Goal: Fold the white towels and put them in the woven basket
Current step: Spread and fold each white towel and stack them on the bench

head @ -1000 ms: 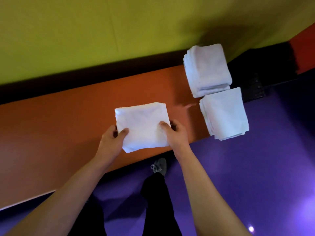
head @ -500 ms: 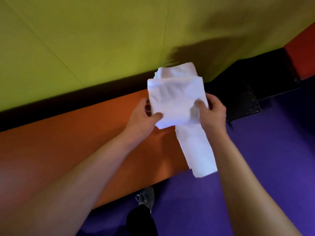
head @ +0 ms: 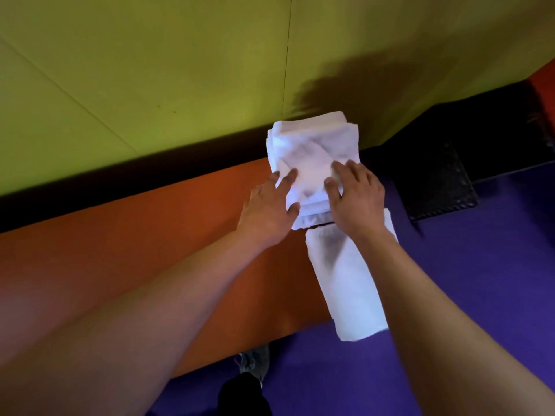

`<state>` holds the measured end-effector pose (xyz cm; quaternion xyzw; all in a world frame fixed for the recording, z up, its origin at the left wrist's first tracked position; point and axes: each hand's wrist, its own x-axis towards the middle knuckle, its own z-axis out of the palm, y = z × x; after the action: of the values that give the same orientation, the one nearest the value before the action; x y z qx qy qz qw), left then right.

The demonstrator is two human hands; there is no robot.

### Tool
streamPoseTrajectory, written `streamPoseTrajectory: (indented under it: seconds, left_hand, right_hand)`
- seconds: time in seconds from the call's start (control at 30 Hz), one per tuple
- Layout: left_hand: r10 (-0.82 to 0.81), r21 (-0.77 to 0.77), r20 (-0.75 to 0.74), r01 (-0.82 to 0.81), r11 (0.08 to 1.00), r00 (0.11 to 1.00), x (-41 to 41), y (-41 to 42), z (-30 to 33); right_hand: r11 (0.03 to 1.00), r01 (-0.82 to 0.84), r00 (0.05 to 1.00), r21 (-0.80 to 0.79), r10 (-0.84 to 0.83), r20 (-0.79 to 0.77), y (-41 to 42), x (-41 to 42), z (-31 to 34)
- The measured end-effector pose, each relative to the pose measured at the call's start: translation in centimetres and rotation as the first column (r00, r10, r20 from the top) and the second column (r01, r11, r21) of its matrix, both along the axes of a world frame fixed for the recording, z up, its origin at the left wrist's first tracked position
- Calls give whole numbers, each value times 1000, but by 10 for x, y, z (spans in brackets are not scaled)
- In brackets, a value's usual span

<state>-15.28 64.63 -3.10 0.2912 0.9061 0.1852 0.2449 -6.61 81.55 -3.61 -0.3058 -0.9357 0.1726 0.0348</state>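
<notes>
Our left hand (head: 268, 205) lies flat, fingers straight and spread, its fingertips resting on the near-left part of the folded towel (head: 312, 163) that tops the far stack (head: 315, 211). Our right hand (head: 356, 196) lies the same way, palm down and fingers loose, pressing on the near-right part of that same towel; neither hand curls round anything. The towel sits directly under and just beyond both sets of fingertips, between the two hands, with its far edge reaching past them toward the yellow-green wall (head: 150, 70). Its surface is creased and slightly rumpled compared with the neat layers below it in the far stack, whose edges show beneath our right palm.

Just nearer to us than the far stack, a second pile of white towels (head: 345, 283) lies under our right forearm, partly overhanging the edge of the orange table (head: 120, 250). Both piles sit at that table's right end. To the right of the far stack, a dark woven basket (head: 441, 181) stands on the purple floor (head: 480, 280). Below the table's near edge we see our shoe (head: 253, 363) and a dark trouser leg.
</notes>
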Motion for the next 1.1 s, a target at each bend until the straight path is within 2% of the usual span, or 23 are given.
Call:
streamPoseTrajectory:
  seconds: [0.2,0.3,0.43,0.73,1.1]
  left_hand:
    - [10,28,-62,-8,1000,998,5,-33,30]
    - [42,40,-140,-37,999,989,11,-67,48]
    - [105,24,-205,-103,994,973,13,-127,65]
    - [355,30,-267,-360,932,896,11,-290,107]
    - [619,123,-307,-615,779,723,47,-534,128]
  right_hand:
    - [992,-43,991,118,57,-120,-24,-7,20]
    - [987,-126,972,101,143,-187,-61,-13,30]
    - [972,-235,952,30,236,-197,-125,-25,38]
    - [894,-448,878,-9,438,-194,-274,-62,68]
    - [760,-644,759,-91,619,-201,-521,-69,100]
